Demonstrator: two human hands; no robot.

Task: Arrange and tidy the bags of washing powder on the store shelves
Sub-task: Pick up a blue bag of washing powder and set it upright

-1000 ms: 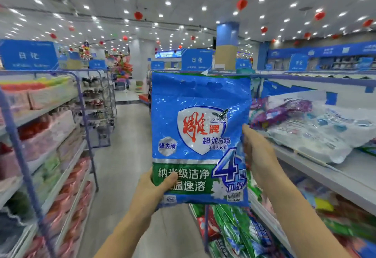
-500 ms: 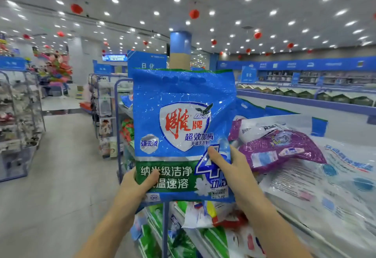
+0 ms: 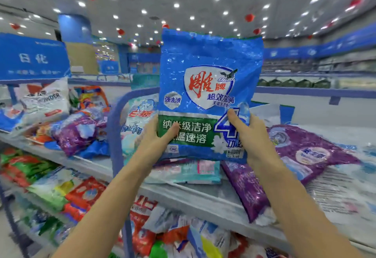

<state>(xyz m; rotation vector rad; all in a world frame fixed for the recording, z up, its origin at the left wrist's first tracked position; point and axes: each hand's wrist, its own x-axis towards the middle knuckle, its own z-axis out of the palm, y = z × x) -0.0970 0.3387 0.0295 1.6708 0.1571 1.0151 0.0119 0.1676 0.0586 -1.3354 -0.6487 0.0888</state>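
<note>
Left hand (image 3: 156, 135) and right hand (image 3: 253, 135) are clamping the blue washing powder bag (image 3: 209, 79) at its 7 and 5 o'clock corners, holding it upright over the top shelf (image 3: 211, 195). Placement is pending: it's probably needing a slot (none obvious) near the purple bag (image 3: 309, 152).

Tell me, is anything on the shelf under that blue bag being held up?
Yes. The left hand and right hand hold the blue bag upright over the shelf. Directly beneath it a pale teal bag lies flat, with a purple bag just to its right, so that spot looks taken.
</note>
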